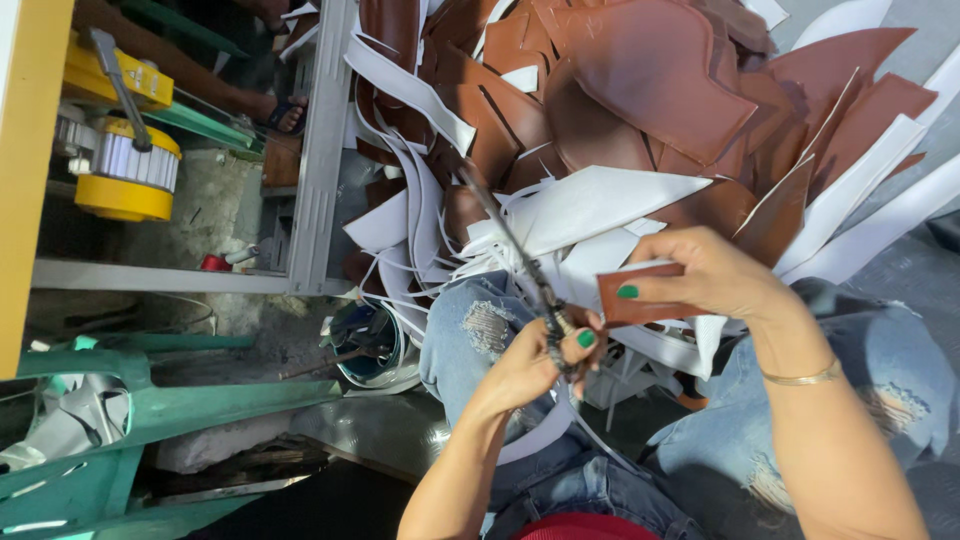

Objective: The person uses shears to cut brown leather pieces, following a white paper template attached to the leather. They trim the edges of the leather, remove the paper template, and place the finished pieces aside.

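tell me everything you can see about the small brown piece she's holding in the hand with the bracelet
The small brown piece is a flat, roughly rectangular cut of leather-like sheet, reddish brown and matte, with straight edges. The right hand pinches it, thumb on its face and fingers behind, holding it nearly level above the lap in torn jeans. A white layer shows along its top edge. Its left end points toward the scissors in the left hand; whether the blades touch it cannot be told. Behind it lies the heap of brown and white offcuts.

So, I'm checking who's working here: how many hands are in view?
2. The left hand sits low in the middle, gripping scissors. The right hand is beside it to the right, pinching a small brown leather piece. Others may be hidden.
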